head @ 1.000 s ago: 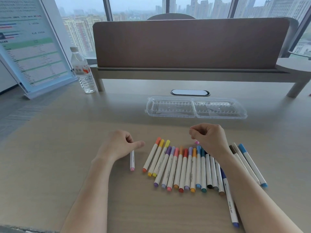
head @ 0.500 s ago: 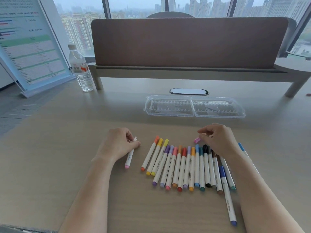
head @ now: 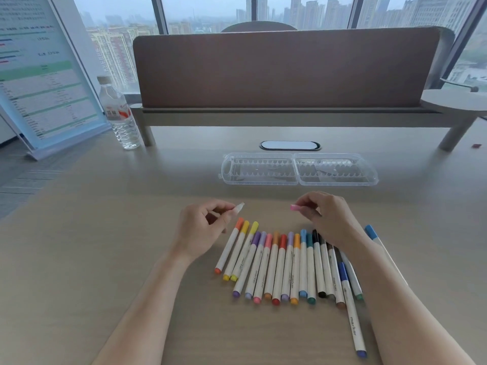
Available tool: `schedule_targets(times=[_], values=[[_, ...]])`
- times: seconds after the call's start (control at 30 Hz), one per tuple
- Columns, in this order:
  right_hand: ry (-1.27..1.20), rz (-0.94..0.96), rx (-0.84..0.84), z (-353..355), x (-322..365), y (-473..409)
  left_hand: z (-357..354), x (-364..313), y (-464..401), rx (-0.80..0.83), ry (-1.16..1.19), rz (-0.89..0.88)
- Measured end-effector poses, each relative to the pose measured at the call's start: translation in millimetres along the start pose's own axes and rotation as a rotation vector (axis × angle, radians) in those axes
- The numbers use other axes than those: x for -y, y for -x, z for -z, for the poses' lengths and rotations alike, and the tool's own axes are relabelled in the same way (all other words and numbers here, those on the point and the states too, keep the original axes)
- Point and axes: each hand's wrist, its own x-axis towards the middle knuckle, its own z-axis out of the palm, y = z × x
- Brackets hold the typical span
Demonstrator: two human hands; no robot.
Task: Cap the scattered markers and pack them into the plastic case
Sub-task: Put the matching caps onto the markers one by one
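Observation:
My left hand [head: 204,227] holds an uncapped white marker [head: 238,208] above the table, its bare tip pointing right; most of its barrel is hidden in my fist. My right hand [head: 326,219] pinches a pink cap [head: 295,207] that faces that tip, a hand's width away. Below both hands lies a row of several capped markers [head: 279,262] side by side, caps away from me. A dark blue marker [head: 351,312] and a light blue marker [head: 374,235] lie at the right. The clear plastic case [head: 299,169] lies open and empty behind the hands.
A water bottle [head: 120,114] stands at the back left beside a slanted printed board [head: 39,75]. A brown divider screen on a raised shelf [head: 287,72] runs across the back. A cable grommet [head: 288,145] sits in the wooden table [head: 92,246] behind the case.
My left hand has picked the white marker up off the table and turned its tip to the right. My right hand has lifted the pink cap and brought it toward that tip.

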Motion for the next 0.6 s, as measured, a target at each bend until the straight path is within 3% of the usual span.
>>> schedule_targets(times=[0.17, 0.6], values=[[-0.142, 0.109, 0.017, -3.2, 28.0, 10.5, -9.2, -4.5, 1.7, 0.05, 0.085, 0.021], [-0.164, 0.186, 0.009, -9.4, 38.9, 13.4, -14.0, -8.2, 6.2, 0.113, 0.166, -0.056]])
